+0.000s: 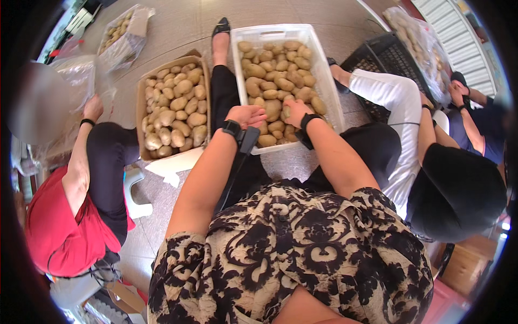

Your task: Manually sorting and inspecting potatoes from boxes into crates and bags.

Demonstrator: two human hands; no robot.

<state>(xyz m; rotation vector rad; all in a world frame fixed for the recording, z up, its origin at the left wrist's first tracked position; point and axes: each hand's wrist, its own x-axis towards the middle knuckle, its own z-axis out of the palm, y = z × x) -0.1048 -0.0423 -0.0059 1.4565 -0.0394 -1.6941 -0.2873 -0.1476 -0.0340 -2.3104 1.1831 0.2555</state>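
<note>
Before me stands a white plastic crate [332, 91] with many potatoes [279, 67] in it. My right hand [297, 112] reaches into its near half, fingers curled round a potato [287, 106]. Palm up, my left hand [247, 116] hovers at the crate's left near edge, fingers apart, with nothing seen in it. Left of the crate, a cardboard box [140, 117] holds more potatoes [178, 105]. Both my wrists bear black straps, and a dark device sits at the left one.
A person in red sits at left beside plastic wrapping; another in white trousers sits at right. A black plastic crate [376, 52] and a bag of potatoes [421, 48] stand at the back right. A wrapped box of potatoes [121, 36] lies at the back left.
</note>
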